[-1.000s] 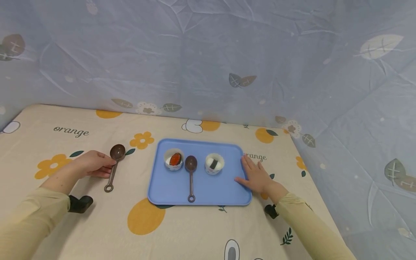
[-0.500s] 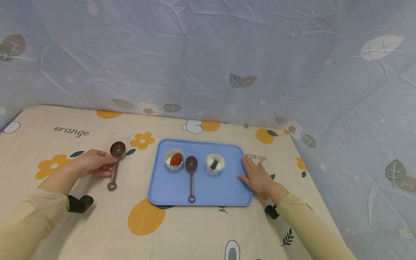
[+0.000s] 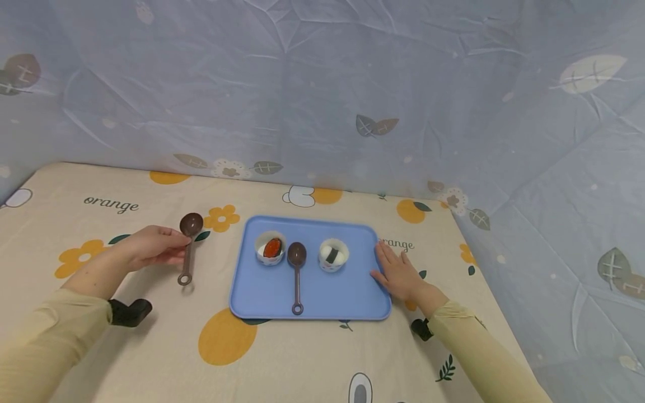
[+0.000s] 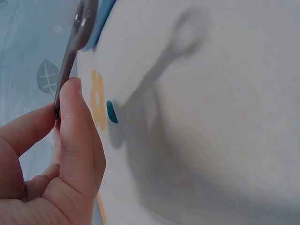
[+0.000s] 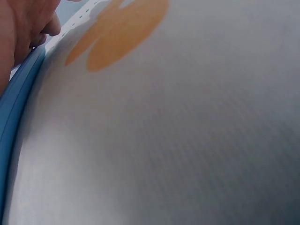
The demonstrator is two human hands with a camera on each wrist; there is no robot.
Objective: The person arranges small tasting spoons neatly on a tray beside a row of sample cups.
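Note:
My left hand (image 3: 155,246) pinches a dark brown spoon (image 3: 191,225) by its handle, bowl end away from me. In the left wrist view thumb and fingers grip the spoon (image 4: 66,70), and its shadow lies apart from it on the cloth. My right hand (image 3: 398,275) rests with straight fingers on the right edge of the blue tray (image 3: 342,296). A second brown spoon (image 3: 297,254) lies on that tray between two small white cups. The left cup (image 3: 263,258) holds a red-orange topped sushi piece; the right cup (image 3: 330,266) holds a white piece with a black band.
A cream tablecloth (image 3: 282,358) printed with oranges and flowers covers the table. Behind it and along the right hangs a grey-blue leaf-print sheet (image 3: 322,84). Black wrist mounts (image 3: 131,313) sit under both forearms.
My left hand has moved a little right and away from me, lifting the spoon. The right thumb has shifted slightly toward the tray's edge; the tray and cups stay put.

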